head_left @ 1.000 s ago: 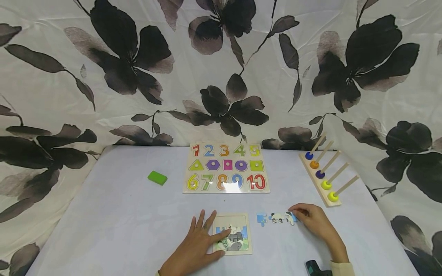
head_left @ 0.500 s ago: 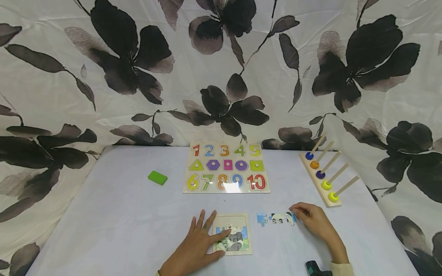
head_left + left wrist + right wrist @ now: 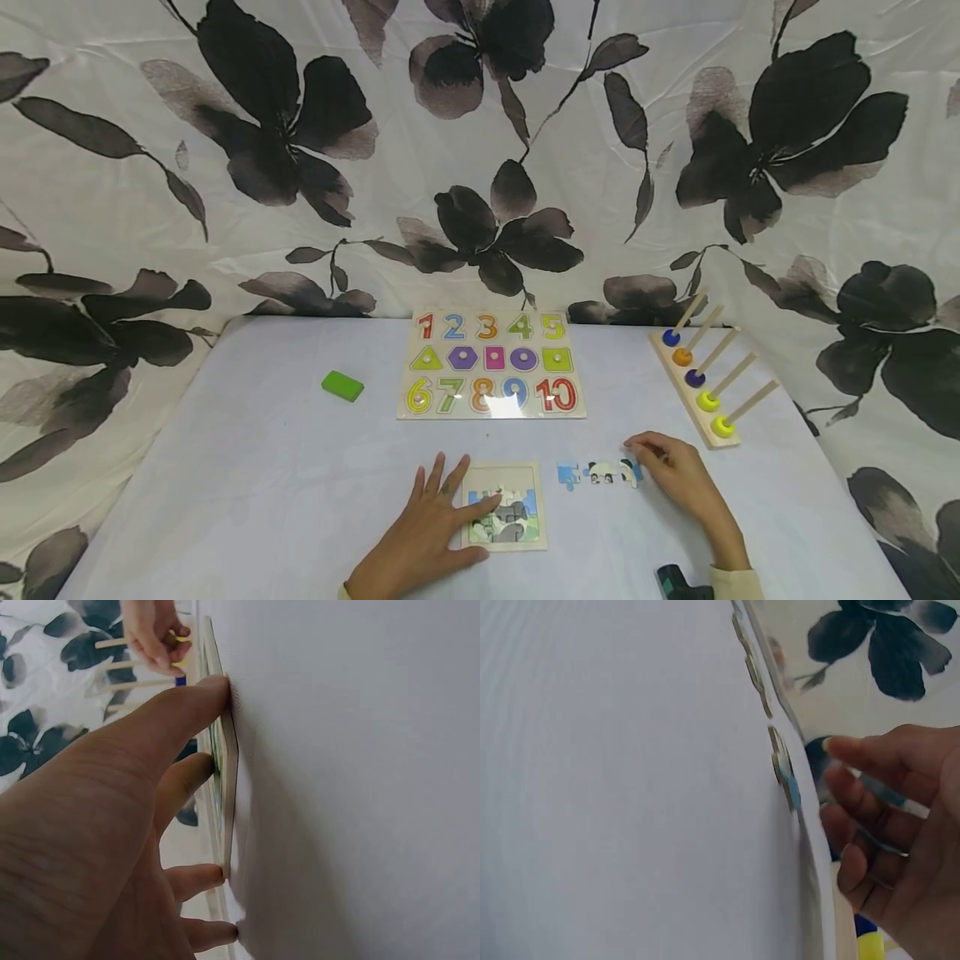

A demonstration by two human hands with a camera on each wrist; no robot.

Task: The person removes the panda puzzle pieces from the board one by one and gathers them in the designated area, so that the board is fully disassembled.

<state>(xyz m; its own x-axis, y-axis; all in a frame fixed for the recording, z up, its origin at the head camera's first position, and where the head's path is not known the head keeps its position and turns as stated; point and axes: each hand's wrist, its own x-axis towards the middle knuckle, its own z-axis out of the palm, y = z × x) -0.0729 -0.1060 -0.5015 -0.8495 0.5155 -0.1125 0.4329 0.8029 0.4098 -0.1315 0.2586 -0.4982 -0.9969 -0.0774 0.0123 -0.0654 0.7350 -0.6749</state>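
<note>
- The puzzle tray's [image 3: 521, 473] near edge is being touched by the wide-spread left hand [image 3: 427, 525].
- A gap is being left toward loose pieces [image 3: 600, 473], between two and three o'clock.
- Beside them, the right hand [image 3: 672, 468] is being held loosely curled.
- Joined pieces [image 3: 513, 515] are being held in the tray; at twelve o'clock, numbers [image 3: 488, 327] in a board [image 3: 467, 410].

Number board [image 3: 491, 419] reads 1 through 10.

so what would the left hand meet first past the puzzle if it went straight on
Probably the number board, at its near edge; in the head view the left hand points that way, though depth is uncertain.
</note>
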